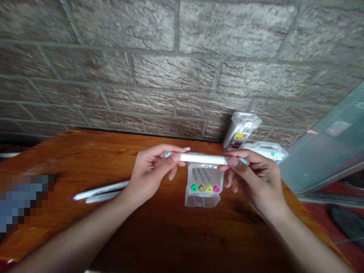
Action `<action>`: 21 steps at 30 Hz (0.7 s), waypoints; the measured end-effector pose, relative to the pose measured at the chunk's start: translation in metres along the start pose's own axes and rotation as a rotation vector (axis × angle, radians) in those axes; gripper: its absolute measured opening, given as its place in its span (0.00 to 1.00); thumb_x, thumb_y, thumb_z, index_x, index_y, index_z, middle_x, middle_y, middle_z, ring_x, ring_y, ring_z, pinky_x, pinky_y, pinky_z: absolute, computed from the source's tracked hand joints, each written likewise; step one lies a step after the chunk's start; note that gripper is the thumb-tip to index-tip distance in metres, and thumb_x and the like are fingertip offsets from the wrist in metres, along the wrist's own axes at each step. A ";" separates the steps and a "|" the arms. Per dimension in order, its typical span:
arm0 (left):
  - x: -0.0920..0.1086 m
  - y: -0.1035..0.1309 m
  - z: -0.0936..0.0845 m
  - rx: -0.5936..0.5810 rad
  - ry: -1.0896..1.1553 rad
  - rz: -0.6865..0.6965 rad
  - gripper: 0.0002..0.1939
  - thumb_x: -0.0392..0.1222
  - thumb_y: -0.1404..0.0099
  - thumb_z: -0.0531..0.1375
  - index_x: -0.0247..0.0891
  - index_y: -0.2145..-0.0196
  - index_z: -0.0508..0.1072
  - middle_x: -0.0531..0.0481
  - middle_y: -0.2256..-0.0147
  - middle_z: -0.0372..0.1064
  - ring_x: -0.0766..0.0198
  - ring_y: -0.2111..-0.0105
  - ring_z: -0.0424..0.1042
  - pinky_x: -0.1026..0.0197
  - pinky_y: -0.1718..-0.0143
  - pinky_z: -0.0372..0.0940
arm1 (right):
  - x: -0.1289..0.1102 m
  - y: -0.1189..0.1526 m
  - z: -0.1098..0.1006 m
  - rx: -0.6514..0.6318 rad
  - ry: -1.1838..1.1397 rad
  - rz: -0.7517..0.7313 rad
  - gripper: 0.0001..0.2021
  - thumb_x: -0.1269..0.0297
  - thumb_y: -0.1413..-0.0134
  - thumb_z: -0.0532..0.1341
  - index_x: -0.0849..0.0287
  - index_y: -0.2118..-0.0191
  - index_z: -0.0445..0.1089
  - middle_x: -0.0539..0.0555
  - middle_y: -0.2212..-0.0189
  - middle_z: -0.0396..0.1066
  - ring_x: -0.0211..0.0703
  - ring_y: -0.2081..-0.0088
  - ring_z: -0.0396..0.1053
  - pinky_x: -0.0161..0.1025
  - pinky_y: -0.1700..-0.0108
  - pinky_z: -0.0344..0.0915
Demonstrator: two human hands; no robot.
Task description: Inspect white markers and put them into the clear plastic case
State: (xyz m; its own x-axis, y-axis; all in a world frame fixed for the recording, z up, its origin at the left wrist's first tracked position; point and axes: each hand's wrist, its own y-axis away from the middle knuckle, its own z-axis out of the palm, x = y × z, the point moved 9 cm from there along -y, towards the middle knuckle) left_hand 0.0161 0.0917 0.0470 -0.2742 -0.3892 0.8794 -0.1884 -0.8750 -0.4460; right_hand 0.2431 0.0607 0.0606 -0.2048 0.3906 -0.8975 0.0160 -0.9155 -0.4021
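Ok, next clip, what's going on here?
A person holds a white marker with blue ends between the left grip and right grip. A clear case holding four markers sits on the wooden table. Two loose markers lie beside the left forearm.

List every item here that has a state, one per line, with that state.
White marker: held roughly level, pinched near both ends
Left hand: closed on the marker's left end
Right hand: closed on its right end
Middle case: open
Four markers: in the middle case, coloured ends outward
Two loose markers: lying down, partly hidden
Back case: standing, seemingly shut
Rightmost case: partly hidden, lid state unclear
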 end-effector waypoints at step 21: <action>0.013 -0.001 0.002 0.048 -0.135 0.050 0.06 0.39 0.36 0.72 0.36 0.62 0.82 0.53 0.76 0.76 0.71 0.83 0.66 0.68 0.82 0.60 | -0.001 0.001 0.002 -0.002 0.095 -0.033 0.06 0.66 0.42 0.76 0.55 0.59 0.83 0.50 0.81 0.78 0.35 0.84 0.71 0.27 0.83 0.65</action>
State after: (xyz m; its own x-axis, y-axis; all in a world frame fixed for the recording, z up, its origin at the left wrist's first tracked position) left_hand 0.0147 0.0865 0.0593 -0.1526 -0.4648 0.8722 -0.1319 -0.8650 -0.4841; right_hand 0.2411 0.0594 0.0622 -0.1118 0.4279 -0.8969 0.0127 -0.9019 -0.4318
